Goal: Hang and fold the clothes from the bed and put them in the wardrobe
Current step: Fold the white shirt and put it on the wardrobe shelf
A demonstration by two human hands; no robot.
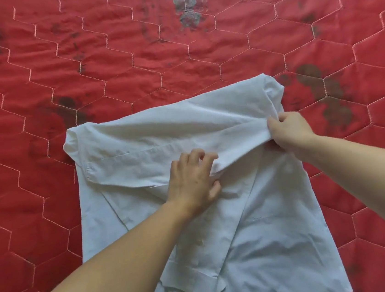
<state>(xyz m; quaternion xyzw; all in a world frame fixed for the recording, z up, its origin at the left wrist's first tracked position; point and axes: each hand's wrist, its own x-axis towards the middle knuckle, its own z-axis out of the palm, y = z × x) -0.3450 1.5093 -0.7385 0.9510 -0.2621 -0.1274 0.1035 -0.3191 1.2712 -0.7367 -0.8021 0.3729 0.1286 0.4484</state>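
Observation:
A white button-up shirt (138,142) lies partly folded on the red quilted bedspread (176,58), its shoulders toward the far side and its hem toward me. One sleeve is laid across the top of the shirt. My left hand (192,182) presses flat on the middle of the shirt, fingers spread and slightly curled over a fold. At the shirt's right edge my right hand (290,130) pinches a lifted fold of fabric and holds it a little above the layer below. A cuffed sleeve end lies near the bottom, between my forearms.
The bedspread has pale hexagon stitching and several dark faded patches. It fills the whole view around the shirt. No other clothes or the wardrobe are in sight.

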